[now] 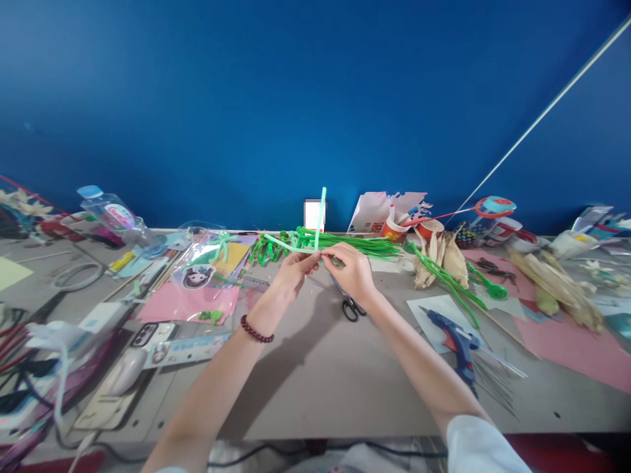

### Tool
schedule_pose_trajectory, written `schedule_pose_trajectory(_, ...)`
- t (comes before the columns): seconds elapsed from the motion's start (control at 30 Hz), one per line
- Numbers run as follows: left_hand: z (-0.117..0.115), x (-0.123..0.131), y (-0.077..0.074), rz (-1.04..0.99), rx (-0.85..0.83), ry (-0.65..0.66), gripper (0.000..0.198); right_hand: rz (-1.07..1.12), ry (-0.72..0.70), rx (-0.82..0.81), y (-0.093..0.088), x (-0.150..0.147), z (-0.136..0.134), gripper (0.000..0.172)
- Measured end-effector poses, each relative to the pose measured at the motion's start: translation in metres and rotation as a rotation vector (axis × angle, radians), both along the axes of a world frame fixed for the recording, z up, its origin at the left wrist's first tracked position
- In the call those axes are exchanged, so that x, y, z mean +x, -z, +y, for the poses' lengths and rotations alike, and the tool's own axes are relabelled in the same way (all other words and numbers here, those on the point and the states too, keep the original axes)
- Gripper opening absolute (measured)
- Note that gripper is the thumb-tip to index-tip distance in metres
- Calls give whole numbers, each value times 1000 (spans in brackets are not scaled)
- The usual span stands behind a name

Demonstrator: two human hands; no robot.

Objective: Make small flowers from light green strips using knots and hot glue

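Above the middle of the table my two hands meet at the bend of a pale green pipe cleaner. One length of it rises upright and the other runs out to the left. My left hand, with a dark red bead bracelet at the wrist, pinches it near the bend. Closed fingertips of my right hand press at the same spot from the right. Behind the hands lies a bundle of bright green pipe cleaners. Black-handled scissors rest on the table below my right hand, their blades partly hidden.
To the right a blue glue gun lies on white paper, near dried husks. Red paper cups stand at the back. Left are a plastic bottle, pink paper, a white mouse and cables. A blue wall closes the back.
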State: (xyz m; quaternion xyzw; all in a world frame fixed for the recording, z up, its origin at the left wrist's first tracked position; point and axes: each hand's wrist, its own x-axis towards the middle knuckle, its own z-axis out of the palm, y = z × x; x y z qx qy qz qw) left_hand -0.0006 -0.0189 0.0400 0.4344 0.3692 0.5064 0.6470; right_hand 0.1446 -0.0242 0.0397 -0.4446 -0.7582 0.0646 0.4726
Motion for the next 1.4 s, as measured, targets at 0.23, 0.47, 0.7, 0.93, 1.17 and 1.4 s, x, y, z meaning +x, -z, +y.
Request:
schedule_pose_trajectory(0.23, -1, 1, 2, -49, -22, -4, 26, -2, -15, -57, 1, 0, 0, 18)
schedule_pose_trajectory(0.47, 2, 2, 2, -86, -48, 12, 25, -42, -16, -71, 2, 2, 1, 17)
schedule_pose_trajectory(0.7, 3, -2, 2, 10, -16, 14, 27, -187, 66, 27, -1, 6, 1, 16)
schedule_pose_trajectory(0.93, 7, -8, 8, 46, 26, 33, 23, -253, 32, 140, -1, 8, 2, 21)
schedule_pose_trajectory(1.17, -3, -2, -7, -106, 20, 3, 18, -129, 82, 137, -2, 0, -4, 23)
schedule_pose_trajectory(1.4, 4, 2, -3, -214, -44, -40, 15, 61, -24, 65, 0, 4, 1, 19)
